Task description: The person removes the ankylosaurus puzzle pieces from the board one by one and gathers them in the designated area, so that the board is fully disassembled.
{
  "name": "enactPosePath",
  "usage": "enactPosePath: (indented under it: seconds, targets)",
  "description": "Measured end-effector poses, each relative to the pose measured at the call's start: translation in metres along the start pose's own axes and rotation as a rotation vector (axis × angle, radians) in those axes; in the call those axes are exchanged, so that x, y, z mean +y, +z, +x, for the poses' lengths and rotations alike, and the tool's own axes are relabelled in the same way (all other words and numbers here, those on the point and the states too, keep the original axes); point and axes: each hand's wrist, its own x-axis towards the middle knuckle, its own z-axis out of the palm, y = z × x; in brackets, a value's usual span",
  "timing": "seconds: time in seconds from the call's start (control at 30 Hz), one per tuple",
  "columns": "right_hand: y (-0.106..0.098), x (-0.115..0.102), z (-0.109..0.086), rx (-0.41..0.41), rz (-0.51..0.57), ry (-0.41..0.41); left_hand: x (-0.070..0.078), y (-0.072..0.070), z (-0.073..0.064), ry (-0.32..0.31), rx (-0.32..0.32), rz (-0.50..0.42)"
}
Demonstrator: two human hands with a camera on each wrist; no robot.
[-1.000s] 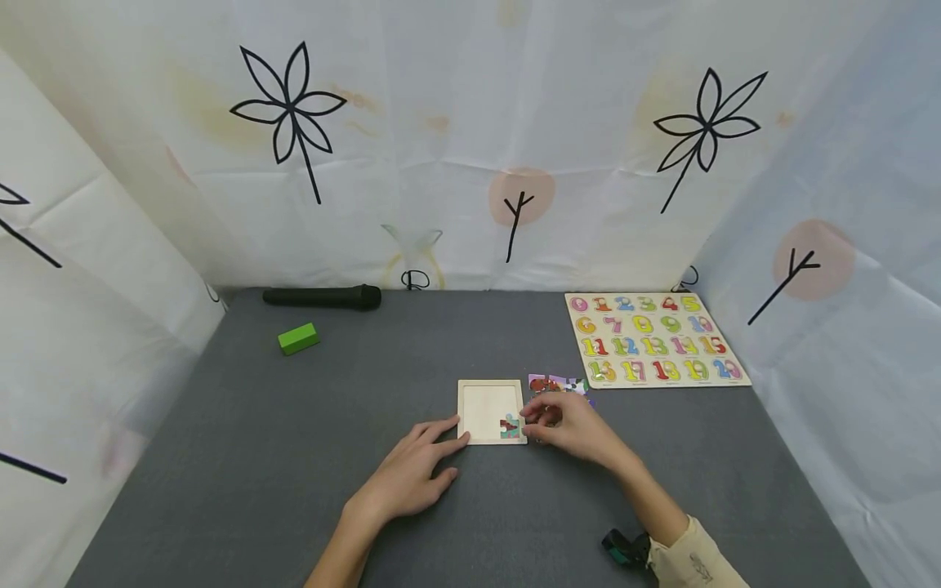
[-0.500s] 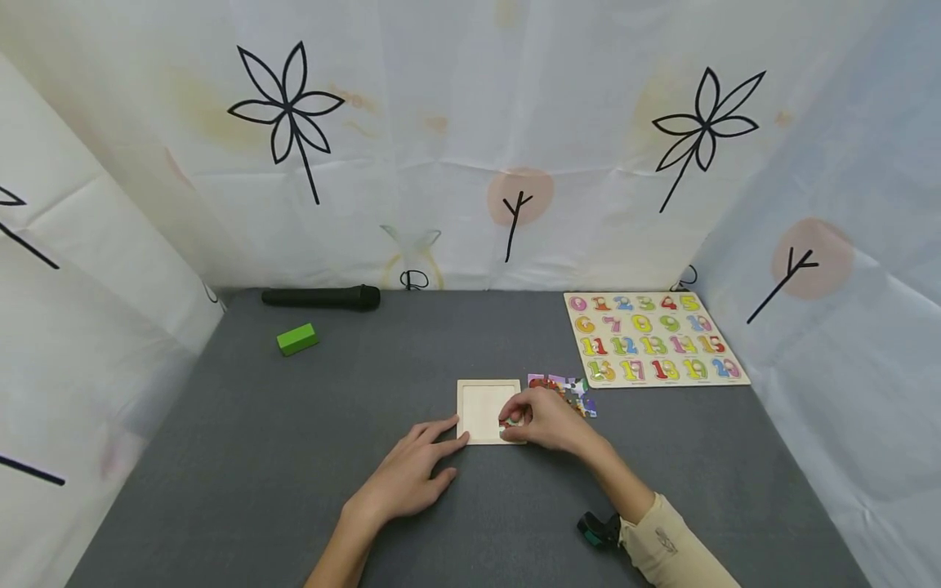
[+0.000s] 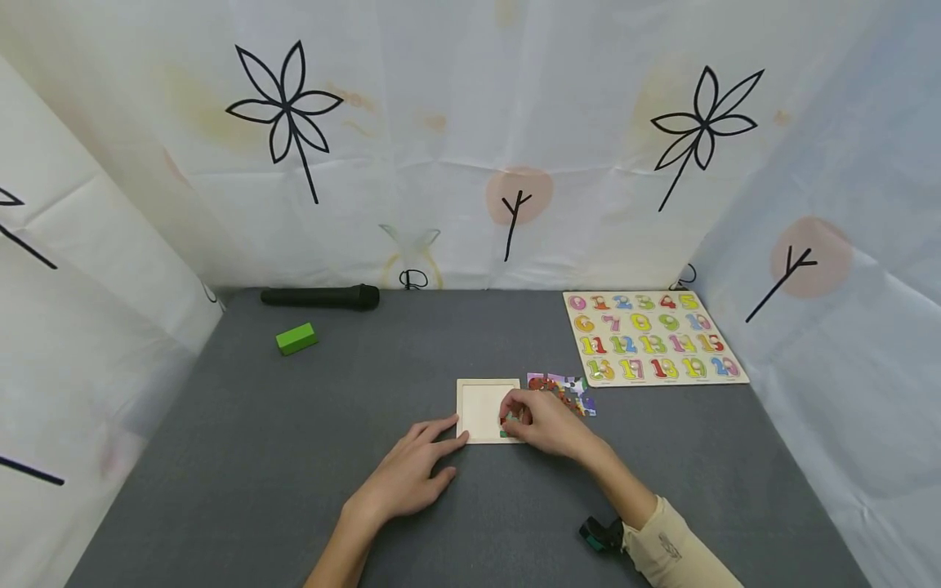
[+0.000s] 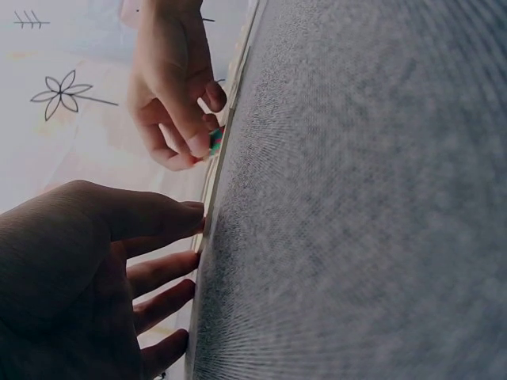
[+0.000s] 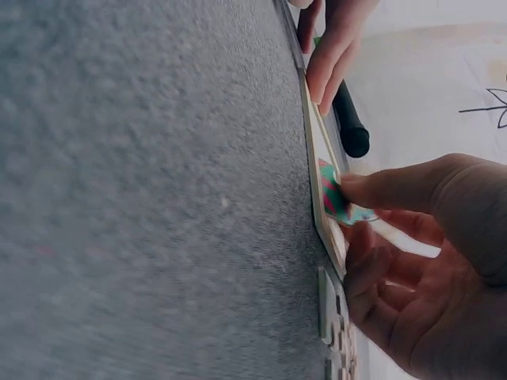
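A small light wooden puzzle tray (image 3: pixel 478 408) lies on the grey table in the head view. My left hand (image 3: pixel 415 474) rests beside it, its extended fingertips touching the tray's left edge. Over the tray's lower right corner, my right hand (image 3: pixel 544 420) pinches a teal and red jigsaw piece (image 5: pixel 337 194) between thumb and fingers. The right wrist view has the piece at the tray's surface, partly behind the thumb; whether a second piece lies under it I cannot tell. Loose jigsaw pieces (image 3: pixel 577 392) lie just right of the tray, partly hidden by the right hand.
A number puzzle board (image 3: pixel 654 339) lies at the back right. A black microphone (image 3: pixel 319 298) and a green block (image 3: pixel 297 338) are at the back left. White printed cloth (image 3: pixel 441 122) walls the table's back and sides. A dark device (image 3: pixel 601 533) hangs at my right wrist.
My right hand has moved left from the tray's right edge to over its lower right corner, covering most of the piece there. The left hand has stayed in place.
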Motion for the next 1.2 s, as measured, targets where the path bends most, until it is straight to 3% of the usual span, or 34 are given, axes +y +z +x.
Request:
enactPosePath:
  seconds: [0.27,0.43,0.8,1.0,1.2]
  targets:
    - [-0.011,0.004,-0.014,0.099,0.063,-0.005,-0.001,0.001,0.0,0.008,0.015,0.001]
    - [-0.026,0.013,-0.028,0.119,0.107,0.028,-0.003,0.003,-0.001,0.012,0.024,0.002]
    - [-0.061,0.041,-0.066,0.17,0.071,0.115,-0.002,0.003,-0.001,0.02,0.03,0.016]
    - [-0.075,0.053,-0.084,0.139,0.099,0.169,-0.001,0.004,-0.001,0.02,0.026,0.035]
    - [-0.076,0.062,-0.091,0.08,0.085,0.182,-0.002,0.003,-0.001,0.019,0.024,0.038]
